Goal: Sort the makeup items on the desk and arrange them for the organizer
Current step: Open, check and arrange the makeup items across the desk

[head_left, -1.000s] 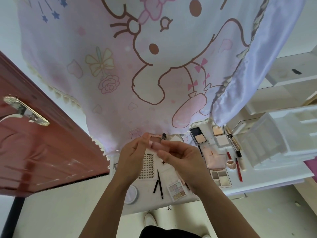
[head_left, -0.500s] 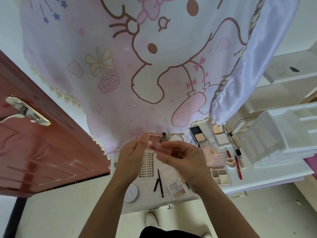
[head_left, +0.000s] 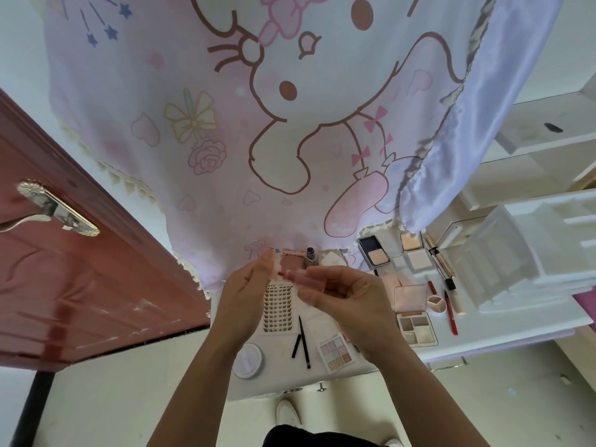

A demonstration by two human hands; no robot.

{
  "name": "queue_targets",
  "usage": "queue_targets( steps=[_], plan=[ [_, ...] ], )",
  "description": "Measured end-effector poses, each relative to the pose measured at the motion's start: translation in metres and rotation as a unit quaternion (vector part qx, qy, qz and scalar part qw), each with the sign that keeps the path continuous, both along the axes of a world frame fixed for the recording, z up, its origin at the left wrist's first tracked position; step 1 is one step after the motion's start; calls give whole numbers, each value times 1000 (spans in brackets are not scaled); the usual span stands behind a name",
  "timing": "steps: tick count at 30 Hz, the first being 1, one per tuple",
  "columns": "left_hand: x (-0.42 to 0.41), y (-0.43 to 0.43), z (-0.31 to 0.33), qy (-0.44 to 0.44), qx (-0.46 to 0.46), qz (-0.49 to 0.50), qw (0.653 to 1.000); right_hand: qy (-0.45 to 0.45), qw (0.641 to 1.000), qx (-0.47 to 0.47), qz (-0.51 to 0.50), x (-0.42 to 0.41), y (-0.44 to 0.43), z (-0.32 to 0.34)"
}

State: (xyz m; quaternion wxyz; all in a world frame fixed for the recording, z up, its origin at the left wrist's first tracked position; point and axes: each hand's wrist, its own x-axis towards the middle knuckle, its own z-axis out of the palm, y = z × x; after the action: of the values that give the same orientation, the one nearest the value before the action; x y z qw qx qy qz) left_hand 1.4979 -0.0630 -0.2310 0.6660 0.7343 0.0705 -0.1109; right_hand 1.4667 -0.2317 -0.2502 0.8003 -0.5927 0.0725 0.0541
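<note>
Above the white desk (head_left: 503,333) I hold a pink lip gloss tube (head_left: 308,277) level between both hands. My right hand (head_left: 348,301) grips the tube body. My left hand (head_left: 248,291) pinches its cap end, and a short red stem (head_left: 282,273) shows between cap and tube. Under my hands lie a false lash card (head_left: 279,309), two black pencils (head_left: 301,341), a pastel eyeshadow palette (head_left: 337,351) and a round white compact (head_left: 248,359). The white organizer (head_left: 529,253) stands at the right.
Open powder compacts (head_left: 375,253), a pink case (head_left: 409,296), a neutral palette (head_left: 417,327), red pencils (head_left: 450,312) and a small dark-capped bottle (head_left: 310,255) lie on the desk. A cartoon curtain (head_left: 258,124) hangs behind. A red door (head_left: 80,285) is at the left.
My hands have drawn slightly apart, and the cap end has slid off the tube enough to bare a red stem. The desk items have not moved.
</note>
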Motion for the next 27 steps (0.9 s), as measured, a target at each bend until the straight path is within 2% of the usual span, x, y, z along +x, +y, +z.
queue_targets(
  steps=[10, 17, 27],
  plan=[
    [5, 7, -9, -12, 37, -19, 999, 35, 999, -1, 11, 7, 2, -10],
    [8, 12, -20, -15, 139, -7, 990, 48, 998, -16, 29, 15, 14, -24],
    [18, 29, -38, 30, 94, 28, 995, 92, 994, -17, 52, 26, 25, -45]
  ],
)
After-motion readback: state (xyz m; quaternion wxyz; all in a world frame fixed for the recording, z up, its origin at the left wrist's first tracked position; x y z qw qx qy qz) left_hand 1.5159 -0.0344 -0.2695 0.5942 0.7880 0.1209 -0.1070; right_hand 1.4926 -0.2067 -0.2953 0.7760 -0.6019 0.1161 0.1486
